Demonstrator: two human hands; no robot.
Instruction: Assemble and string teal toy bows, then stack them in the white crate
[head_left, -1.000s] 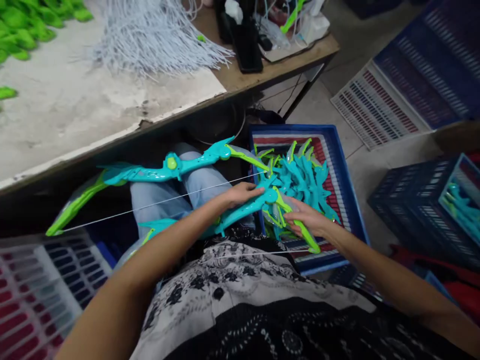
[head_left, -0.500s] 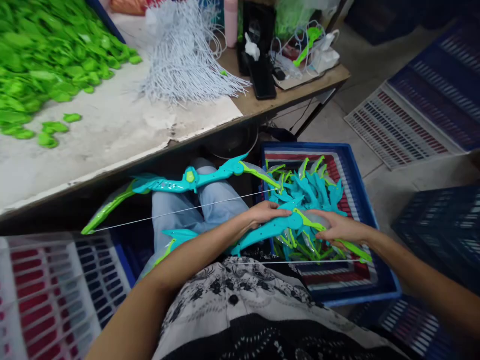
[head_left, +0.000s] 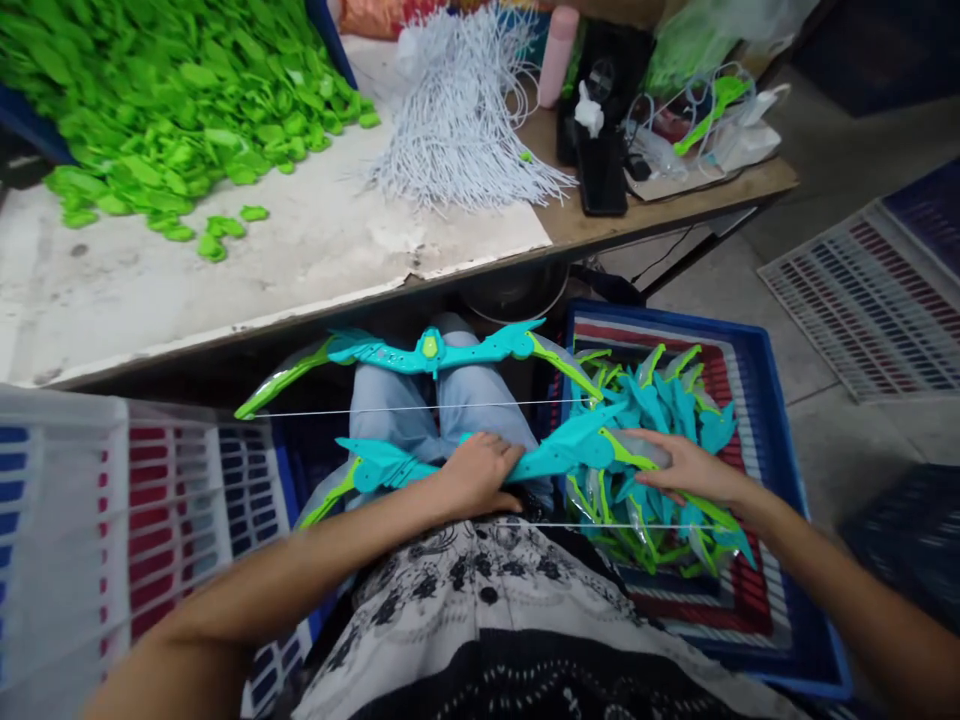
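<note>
Across my lap lies a turquoise and lime-green toy bow (head_left: 566,447), its white string on the side near my body. My left hand (head_left: 484,470) is closed around its middle. My right hand (head_left: 679,468) grips the grey and green limb at the right end. Farther out, a second toy bow (head_left: 472,356) rests over my knees, strung, with a green piece at its centre; neither hand touches it. To the right a blue crate (head_left: 780,440) holds a heap of similar turquoise and green bow parts (head_left: 652,400), partly hidden by my right hand and the held bow.
The worktable (head_left: 300,260) ahead carries a pile of green plastic pieces (head_left: 225,120), a bundle of white strings (head_left: 465,130), a black phone (head_left: 604,185) and a pink bottle (head_left: 559,55). A white plastic basket (head_left: 67,500) stands left; another basket (head_left: 855,300) is on the floor at right.
My left hand has slid left along the held bow, from near its right joint to its middle. My right hand still holds the right limb. The view has shifted left.
</note>
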